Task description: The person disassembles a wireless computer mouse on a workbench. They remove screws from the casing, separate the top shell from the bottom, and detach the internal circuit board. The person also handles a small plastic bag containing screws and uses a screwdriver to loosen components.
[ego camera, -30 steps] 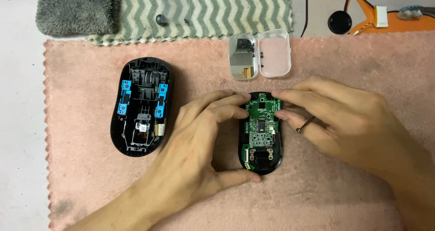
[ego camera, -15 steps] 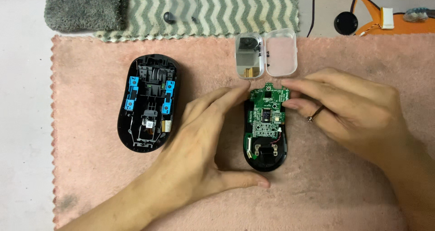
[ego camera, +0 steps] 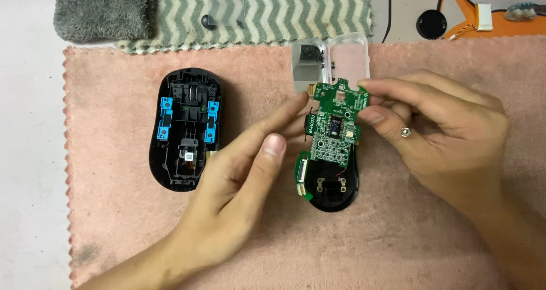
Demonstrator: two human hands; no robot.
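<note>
Matt green circuit board (ego camera: pixel 335 128), glossy black plastic shells (ego camera: pixel 185 128) (one blue-clipped), fuzzy pink cloth mat (ego camera: pixel 398 239).

You are working under bright, even light from overhead that throws only soft, short shadows beneath your left hand (ego camera: pixel 239 176) and right hand (ego camera: pixel 449 136) onto the pink towel (ego camera: pixel 398 250), with mild glare on the clear plastic case (ego camera: pixel 330 56) and sharp focus nearly throughout.

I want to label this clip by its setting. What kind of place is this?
Probably a small electronics repair bench. A pink towel covers the table as a work mat, an opened mouse shell lies on it, and the right hand lifts a green circuit board.
</note>
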